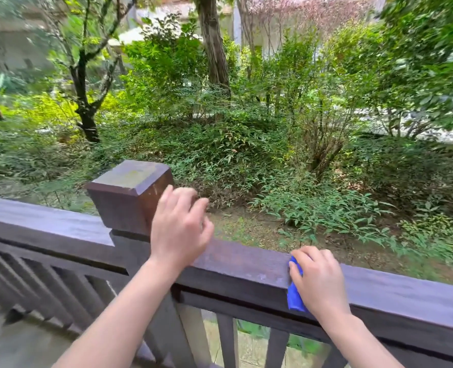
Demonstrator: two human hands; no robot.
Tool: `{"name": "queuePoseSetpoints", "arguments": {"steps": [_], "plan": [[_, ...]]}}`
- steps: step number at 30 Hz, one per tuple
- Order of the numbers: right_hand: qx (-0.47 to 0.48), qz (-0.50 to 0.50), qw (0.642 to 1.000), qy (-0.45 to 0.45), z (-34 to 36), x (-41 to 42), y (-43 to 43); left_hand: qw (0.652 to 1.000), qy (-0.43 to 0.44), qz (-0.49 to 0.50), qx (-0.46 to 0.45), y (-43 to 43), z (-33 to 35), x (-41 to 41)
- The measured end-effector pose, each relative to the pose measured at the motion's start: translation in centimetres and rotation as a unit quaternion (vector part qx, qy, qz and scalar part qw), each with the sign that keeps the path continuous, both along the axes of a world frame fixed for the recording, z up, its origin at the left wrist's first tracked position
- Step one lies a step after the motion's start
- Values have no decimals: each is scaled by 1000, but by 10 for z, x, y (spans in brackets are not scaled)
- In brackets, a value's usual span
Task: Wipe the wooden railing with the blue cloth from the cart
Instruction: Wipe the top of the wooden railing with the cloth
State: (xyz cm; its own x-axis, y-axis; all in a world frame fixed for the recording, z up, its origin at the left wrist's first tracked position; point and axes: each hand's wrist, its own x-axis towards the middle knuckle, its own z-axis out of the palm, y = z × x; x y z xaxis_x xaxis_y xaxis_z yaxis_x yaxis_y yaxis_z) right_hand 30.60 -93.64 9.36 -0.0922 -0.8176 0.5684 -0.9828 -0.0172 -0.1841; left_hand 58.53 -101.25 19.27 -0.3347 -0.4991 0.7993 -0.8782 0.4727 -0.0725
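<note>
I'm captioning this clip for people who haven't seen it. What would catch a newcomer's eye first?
The bright blue cloth stands out, pressed by the right hand against the dark brown wooden railing at lower right. The left hand rests beside the square wooden post cap at centre left, with dense green garden shrubs behind.

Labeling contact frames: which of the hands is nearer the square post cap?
Left. The left hand is at the post cap, fingers against its right side. The right hand is well to the right along the wooden railing, pressing the blue cloth.
</note>
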Motion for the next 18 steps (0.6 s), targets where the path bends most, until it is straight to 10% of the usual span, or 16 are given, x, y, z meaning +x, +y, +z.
{"name": "queuePoseSetpoints", "arguments": {"steps": [5,18], "plan": [[-33,18,999,-24,-4,9,3,987,-7,154,-51,-36,39,54],[-23,152,987,44,-9,17,3,982,7,108,-154,-47,32,57]]}}
